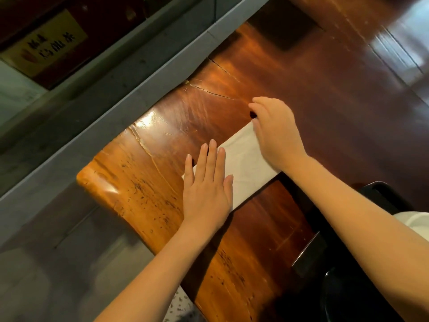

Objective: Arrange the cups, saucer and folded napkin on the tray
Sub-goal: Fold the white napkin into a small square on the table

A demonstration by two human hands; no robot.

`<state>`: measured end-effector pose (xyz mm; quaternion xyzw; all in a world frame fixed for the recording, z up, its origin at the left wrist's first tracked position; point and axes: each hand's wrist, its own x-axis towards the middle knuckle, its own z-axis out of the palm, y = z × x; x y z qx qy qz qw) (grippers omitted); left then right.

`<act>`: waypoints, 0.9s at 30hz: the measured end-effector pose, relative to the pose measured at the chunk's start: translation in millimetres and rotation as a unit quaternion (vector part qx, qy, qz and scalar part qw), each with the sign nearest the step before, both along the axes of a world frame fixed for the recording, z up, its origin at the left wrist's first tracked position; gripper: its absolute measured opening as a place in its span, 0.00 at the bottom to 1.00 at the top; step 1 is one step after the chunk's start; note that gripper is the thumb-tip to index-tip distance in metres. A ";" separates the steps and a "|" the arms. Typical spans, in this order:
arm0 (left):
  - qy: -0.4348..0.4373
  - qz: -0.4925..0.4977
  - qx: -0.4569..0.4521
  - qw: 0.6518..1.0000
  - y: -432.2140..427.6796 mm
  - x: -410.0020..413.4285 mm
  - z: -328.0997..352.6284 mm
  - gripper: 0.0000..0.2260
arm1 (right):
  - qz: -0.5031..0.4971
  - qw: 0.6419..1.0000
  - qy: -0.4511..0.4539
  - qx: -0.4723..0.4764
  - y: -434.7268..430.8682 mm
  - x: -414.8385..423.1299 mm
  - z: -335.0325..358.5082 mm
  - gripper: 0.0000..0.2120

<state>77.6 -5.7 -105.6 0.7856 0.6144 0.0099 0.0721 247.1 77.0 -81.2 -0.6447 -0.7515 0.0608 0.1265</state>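
Observation:
A white napkin (243,163) lies folded into a long strip on the glossy wooden table (148,189). My left hand (206,182) rests flat on its near-left end, fingers spread and straight. My right hand (276,133) covers the far-right end, fingers curled down onto the cloth's edge; whether it pinches the cloth is hidden. At the right edge, a dark tray (385,196) holds something white (415,219), only partly in view. No cups or saucer can be made out.
The table's left edge runs along a grey floor (69,228) with a raised grey ledge (130,89). A dark square inset (283,26) sits in the tabletop at the far end. Another dark object (348,293) lies at the bottom right.

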 end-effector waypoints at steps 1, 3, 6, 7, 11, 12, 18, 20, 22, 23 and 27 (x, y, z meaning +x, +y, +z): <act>-0.002 -0.004 0.005 1.000 -0.7 0.2 -0.5 0.25 | 0.045 0.999 -0.019 -0.003 -7.5 -8.0 0.9 0.19; -0.005 -0.008 0.009 1.000 -1.6 1.3 -1.1 0.25 | 0.153 0.986 -0.064 -0.030 -25.9 -22.9 -4.0 0.23; -0.004 0.004 0.000 1.000 -1.9 0.1 -2.1 0.25 | 0.186 0.972 -0.094 -0.103 -39.3 -22.7 -18.6 0.26; -0.002 0.004 -0.003 1.000 -1.6 -0.3 -1.8 0.25 | 0.180 0.973 -0.093 -0.113 -37.8 -18.3 -21.4 0.27; -0.011 0.009 -0.016 1.000 -1.7 -2.7 4.0 0.26 | 0.158 0.976 -0.103 -0.112 -29.1 -0.7 -17.6 0.29; -0.008 0.015 -0.016 1.000 -2.2 -4.6 4.9 0.27 | 0.154 0.976 -0.105 -0.113 -28.4 0.9 -16.8 0.29; 0.013 0.034 -0.029 0.999 -5.5 -13.2 8.7 0.30 | 0.134 0.978 -0.114 -0.108 -28.3 0.6 -17.6 0.29; 0.011 0.040 -0.031 0.999 -5.1 -12.3 9.8 0.30 | 0.131 0.979 -0.113 -0.108 -27.3 2.5 -17.1 0.29; 0.007 0.040 -0.033 0.999 -5.4 -11.8 10.1 0.30 | 0.108 0.981 -0.131 -0.097 -25.5 1.0 -16.2 0.29; 0.005 0.041 -0.033 0.999 -5.5 -11.8 9.8 0.30 | 0.091 0.982 -0.141 -0.088 -25.3 -0.4 -16.4 0.28; -0.003 0.045 -0.034 0.998 -5.8 -10.8 7.8 0.31 | -0.056 0.992 -0.074 -0.083 -26.4 10.7 -11.9 0.28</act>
